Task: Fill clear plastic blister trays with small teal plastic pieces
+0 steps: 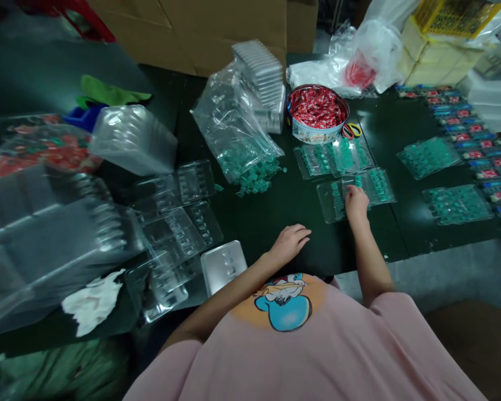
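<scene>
The trays are clear, thin plastic, glossy and hard, with bright glare along their moulded ridges. The pieces look like translucent plastic with a slight shine. The bag is filmy, crinkled plastic, full of sharp highlights. The tin looks like metal, its printed wall smooth; its wrappers are shiny and creased. The tabletop is smooth with a dull sheen. The carton is matt cardboard, the shirt soft matt cloth, the tissue crumpled, apparently paper.
</scene>
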`<state>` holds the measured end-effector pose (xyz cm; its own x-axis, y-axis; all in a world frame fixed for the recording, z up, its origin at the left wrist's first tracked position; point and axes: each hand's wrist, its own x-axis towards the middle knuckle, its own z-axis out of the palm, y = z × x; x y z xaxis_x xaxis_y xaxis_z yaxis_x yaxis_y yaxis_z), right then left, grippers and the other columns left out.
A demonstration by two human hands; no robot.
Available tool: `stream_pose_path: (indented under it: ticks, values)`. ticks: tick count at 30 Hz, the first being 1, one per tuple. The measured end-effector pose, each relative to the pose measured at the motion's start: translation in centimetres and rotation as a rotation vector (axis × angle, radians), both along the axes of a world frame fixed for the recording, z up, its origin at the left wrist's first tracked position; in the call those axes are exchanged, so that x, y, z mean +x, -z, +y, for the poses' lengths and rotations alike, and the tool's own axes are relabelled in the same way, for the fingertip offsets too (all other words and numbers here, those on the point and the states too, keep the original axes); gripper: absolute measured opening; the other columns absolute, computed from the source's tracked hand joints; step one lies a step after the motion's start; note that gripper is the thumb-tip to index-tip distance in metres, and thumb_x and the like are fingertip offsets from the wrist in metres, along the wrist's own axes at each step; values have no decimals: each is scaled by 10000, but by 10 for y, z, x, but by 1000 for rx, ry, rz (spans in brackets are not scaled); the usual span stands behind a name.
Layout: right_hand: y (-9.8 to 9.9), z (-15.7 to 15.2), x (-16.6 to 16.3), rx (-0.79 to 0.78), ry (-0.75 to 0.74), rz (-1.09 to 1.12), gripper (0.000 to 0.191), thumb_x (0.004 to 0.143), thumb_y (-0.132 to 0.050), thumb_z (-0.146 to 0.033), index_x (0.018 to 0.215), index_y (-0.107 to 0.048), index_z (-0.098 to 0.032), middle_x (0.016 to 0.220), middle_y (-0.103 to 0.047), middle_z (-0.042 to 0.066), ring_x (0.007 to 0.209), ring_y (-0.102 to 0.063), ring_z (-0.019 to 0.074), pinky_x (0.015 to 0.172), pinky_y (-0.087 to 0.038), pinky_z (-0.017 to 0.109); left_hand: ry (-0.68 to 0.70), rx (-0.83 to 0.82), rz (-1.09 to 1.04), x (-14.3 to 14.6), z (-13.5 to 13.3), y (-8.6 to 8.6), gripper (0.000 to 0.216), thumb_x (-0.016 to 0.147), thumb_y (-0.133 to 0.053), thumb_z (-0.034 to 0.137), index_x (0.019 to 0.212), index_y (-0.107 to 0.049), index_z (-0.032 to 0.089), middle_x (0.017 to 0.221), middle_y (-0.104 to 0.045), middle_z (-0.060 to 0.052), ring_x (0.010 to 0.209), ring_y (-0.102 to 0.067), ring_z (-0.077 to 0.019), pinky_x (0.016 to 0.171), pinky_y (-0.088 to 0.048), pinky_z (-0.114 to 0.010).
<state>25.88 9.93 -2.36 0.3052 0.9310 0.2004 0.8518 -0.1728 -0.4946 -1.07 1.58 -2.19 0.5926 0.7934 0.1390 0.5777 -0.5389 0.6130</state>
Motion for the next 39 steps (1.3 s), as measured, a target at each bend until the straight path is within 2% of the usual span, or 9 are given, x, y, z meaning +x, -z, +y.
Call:
stream_pose_path:
  ticks: [7, 14, 20, 24, 26, 29, 31, 35, 39]
  values:
    - [3, 23, 55, -80, 132, -227, 404, 826, -411, -136, 1131, -674, -98, 1027, -623, 197, 849, -573, 248, 751, -411, 357, -103, 2, 29, -25, 7, 0, 193, 897, -601, 221, 1055, -712, 206, 1054, -691, -80, 960, -660, -193, 867, -529, -343]
    - [6, 20, 77, -39, 57, -251, 351, 802, -517, -299, 1039, -708, -125, 855, -655, 151, 796, -578, 277, 692, -433, 384, -391, 55, 0, -94, 41, -12, 199, 888, -610, 228, 1050, -717, 189, 1048, -696, -73, 944, -671, -184, 861, -537, -321]
    - [-5, 15, 37, 245, -87, -203, 325, 877, -469, -368, 1000, -699, -174, 828, -668, 131, 806, -612, 296, 691, -462, 401, -775, 235, 43, -186, 110, -35, 208, 852, -622, 194, 1040, -707, 174, 1083, -659, -94, 1034, -622, -216, 958, -497, -371]
    - [-16, 9, -7, 302, -256, -158, 296, 920, -454, -365, 978, -689, -194, 877, -688, 123, 831, -627, 274, 745, -488, 385, -1117, 432, 46, -258, 157, -63, 364, 819, -629, 152, 1184, -636, 160, 1187, -575, -134, 1144, -533, -266, 1039, -417, -429]
    - [-20, 6, -28, 294, -331, -128, 287, 931, -456, -360, 993, -682, -195, 898, -694, 118, 830, -632, 261, 753, -495, 375, -1212, 443, 54, -288, 173, -75, 365, 807, -641, 149, 1172, -627, 151, 1175, -559, -139, 1145, -511, -285, 1043, -398, -455]
    - [-19, -1, -55, 261, -428, -72, 279, 947, -450, -347, 1012, -674, -192, 913, -695, 108, 826, -642, 245, 754, -510, 366, -1193, 366, 109, -313, 184, -82, 201, 813, -636, 143, 1013, -657, 136, 1074, -574, -127, 1117, -511, -302, 1038, -380, -483]
    - [-15, -6, -71, 227, -509, -18, 267, 954, -450, -338, 1016, -671, -201, 931, -694, 102, 845, -652, 240, 768, -522, 367, -1107, 340, 160, -311, 182, -79, 96, 838, -616, 159, 920, -660, 136, 1029, -578, -119, 1104, -513, -302, 1040, -367, -485]
    - [-5, -19, -100, 129, -672, 91, 252, 961, -445, -320, 1035, -667, -230, 961, -689, 93, 892, -659, 239, 809, -537, 386, -861, 218, 278, -270, 161, -54, 150, 875, -611, 274, 911, -678, 145, 988, -598, -111, 1017, -554, -269, 955, -422, -410]
    - [-1, -26, -121, 53, -752, 166, 259, 967, -433, -309, 1036, -669, -229, 961, -680, 93, 894, -660, 237, 826, -544, 396, -690, 67, 488, -225, 138, -23, 393, 684, -807, 437, 918, -700, 139, 1008, -606, -137, 1014, -543, -304, 902, -438, -398]
